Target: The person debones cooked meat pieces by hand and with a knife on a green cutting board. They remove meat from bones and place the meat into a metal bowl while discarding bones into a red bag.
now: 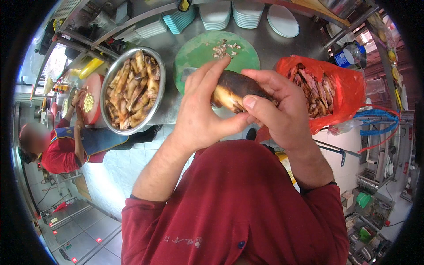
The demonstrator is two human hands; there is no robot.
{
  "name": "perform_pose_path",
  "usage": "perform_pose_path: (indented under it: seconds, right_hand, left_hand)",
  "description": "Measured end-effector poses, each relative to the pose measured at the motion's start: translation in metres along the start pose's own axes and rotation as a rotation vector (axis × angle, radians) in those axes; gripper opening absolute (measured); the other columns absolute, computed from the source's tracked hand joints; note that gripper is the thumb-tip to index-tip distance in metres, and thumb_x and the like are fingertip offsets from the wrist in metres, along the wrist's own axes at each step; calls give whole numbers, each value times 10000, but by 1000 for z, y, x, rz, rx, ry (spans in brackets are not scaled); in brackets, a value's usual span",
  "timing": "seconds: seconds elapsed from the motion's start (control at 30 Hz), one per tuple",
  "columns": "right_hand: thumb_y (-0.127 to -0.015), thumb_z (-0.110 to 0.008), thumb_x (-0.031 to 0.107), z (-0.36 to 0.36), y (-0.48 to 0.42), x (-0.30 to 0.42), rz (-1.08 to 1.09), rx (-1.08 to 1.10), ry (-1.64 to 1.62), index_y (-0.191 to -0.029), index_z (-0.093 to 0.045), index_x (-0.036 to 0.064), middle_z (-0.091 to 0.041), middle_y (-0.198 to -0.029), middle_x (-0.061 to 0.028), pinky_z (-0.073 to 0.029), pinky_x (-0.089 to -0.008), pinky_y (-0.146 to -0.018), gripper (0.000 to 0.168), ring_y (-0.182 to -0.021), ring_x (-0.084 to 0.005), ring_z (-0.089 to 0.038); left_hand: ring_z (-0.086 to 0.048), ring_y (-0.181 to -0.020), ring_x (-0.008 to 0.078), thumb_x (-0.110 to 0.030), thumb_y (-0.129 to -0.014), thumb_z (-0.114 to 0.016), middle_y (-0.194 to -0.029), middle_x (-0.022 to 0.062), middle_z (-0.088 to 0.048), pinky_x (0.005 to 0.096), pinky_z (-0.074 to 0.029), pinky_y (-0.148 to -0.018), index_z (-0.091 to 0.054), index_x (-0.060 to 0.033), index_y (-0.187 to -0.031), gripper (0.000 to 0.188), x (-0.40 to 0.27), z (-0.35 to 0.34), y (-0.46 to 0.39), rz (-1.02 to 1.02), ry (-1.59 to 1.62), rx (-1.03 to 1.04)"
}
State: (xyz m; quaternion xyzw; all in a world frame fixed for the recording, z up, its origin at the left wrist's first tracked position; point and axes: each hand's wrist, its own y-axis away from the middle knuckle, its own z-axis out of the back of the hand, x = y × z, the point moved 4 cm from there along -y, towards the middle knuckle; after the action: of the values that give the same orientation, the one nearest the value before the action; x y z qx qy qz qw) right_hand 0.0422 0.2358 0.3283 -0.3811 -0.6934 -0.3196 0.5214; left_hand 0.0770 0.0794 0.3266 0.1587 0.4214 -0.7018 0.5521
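Between my hands, above the front edge of the steel counter, is a singed animal trotter [233,86], blackened on top and yellowish below. My left hand [202,102] cups its left end, with the fingers along the far side and the thumb underneath. At its other end, my right hand [281,102] grips it with the thumb on top. Small pale scraps [223,49] lie on a round green cutting board [190,49] beyond. Part of a flat metal blade [188,73] shows on the board, mostly hidden behind my left hand.
Left stands a steel bowl [161,82] of singed trotters; right, a red plastic bag [347,86] holds more. Stacked white dishes [215,16] and turquoise trays [179,21] line the back. At far left a co-worker [69,149] bends over a red cutting board [94,112] with chopped pale pieces.
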Motion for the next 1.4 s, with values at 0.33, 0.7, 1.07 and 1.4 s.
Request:
perform_pose_path:
  seconds: [0.33, 0.7, 1.07, 1.4]
  right_hand:
    - [-824, -701, 113, 7, -2, 2, 177, -51, 210, -1180, -612, -67, -705, -994, -136, -532, -259, -775, 409, -883, -116, -655]
    - [-786, -720, 142, 10, -2, 39, 338, -108, 583, -1038, -702, -22, -719, -836, -133, -548, -277, -672, 301, -756, -150, -700]
    - [-740, -750, 32, 2, -2, 64, 686, -12, 846, -987, -685, 14, -647, -739, -13, -403, -198, -515, 257, -590, -27, -529]
    - [-738, -728, 7, 2, 2, 71, 725, 7, 765, -979, -666, -28, -666, -825, -55, -465, -204, -608, 251, -705, -61, -600]
  left_hand:
    - [-525, -1143, 380, -183, -610, -763, -1247, 204, -557, 425, -426, -991, -481, -13, -1353, 812, 3, -5, 0, 30, 51, 16]
    - [-546, -1163, 236, -139, -677, -702, -1273, 164, -546, 333, -437, -990, -419, -2, -1416, 803, -4, -1, 3, 175, 257, 86]
    - [-536, -1170, 218, -136, -702, -694, -1262, 157, -545, 333, -424, -1005, -383, 10, -1427, 802, -7, -4, 4, 245, 554, 113]
    - [-529, -1185, 211, -145, -691, -699, -1264, 150, -540, 324, -413, -1017, -374, 26, -1429, 825, -14, 3, 2, 155, 456, 63]
